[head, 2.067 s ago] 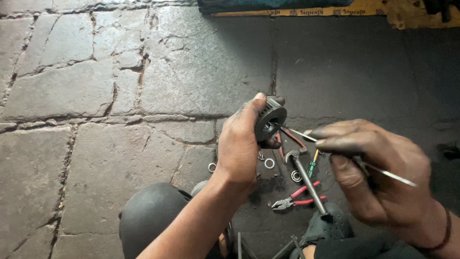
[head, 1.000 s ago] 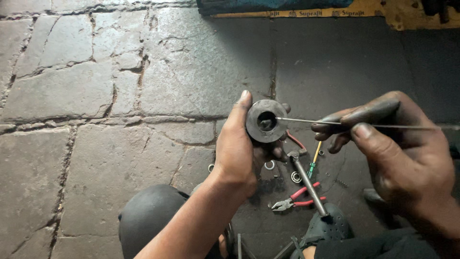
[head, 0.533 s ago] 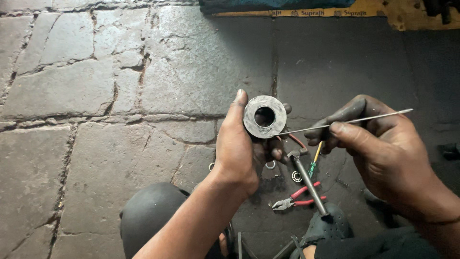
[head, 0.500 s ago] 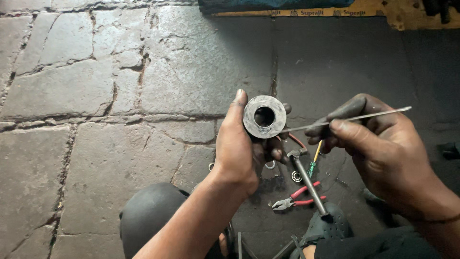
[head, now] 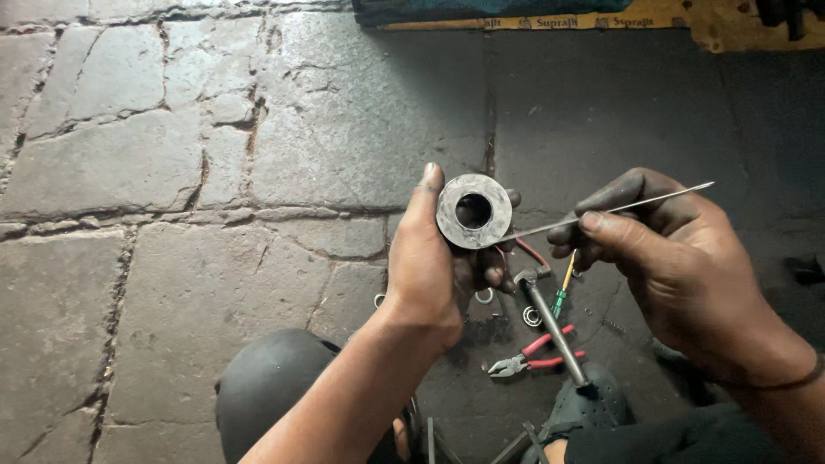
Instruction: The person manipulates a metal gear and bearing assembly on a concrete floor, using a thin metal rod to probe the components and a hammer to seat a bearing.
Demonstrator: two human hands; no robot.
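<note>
Since half a second ago little has changed: the left hand [head: 434,275] holds the thick metal ring [head: 473,211] at the same height, its bore facing the camera, and the thin metal rod [head: 614,209] has kept its shallow upward slant to the right, its near tip just at the ring's right edge. Two seconds back the ring was turned edge-on and the rod pointed down to the right. The left hand's fingers are closed round the ring, thumb up along its left side and the others curled behind. To the right, the right hand [head: 679,266] has its fingers pinched shut on the rod, thumb laid over it. Below and between the hands lie a grey-handled tool [head: 550,322], a small green and yellow screwdriver [head: 563,292], red-handled pliers [head: 533,354] and a few small metal rings [head: 531,316] on the floor. The stone floor [head: 172,172] is of large uneven slabs with dirty joints, paler on the left and darker on the right. At the far edge a yellow strip [head: 550,22] runs under something dark.
</note>
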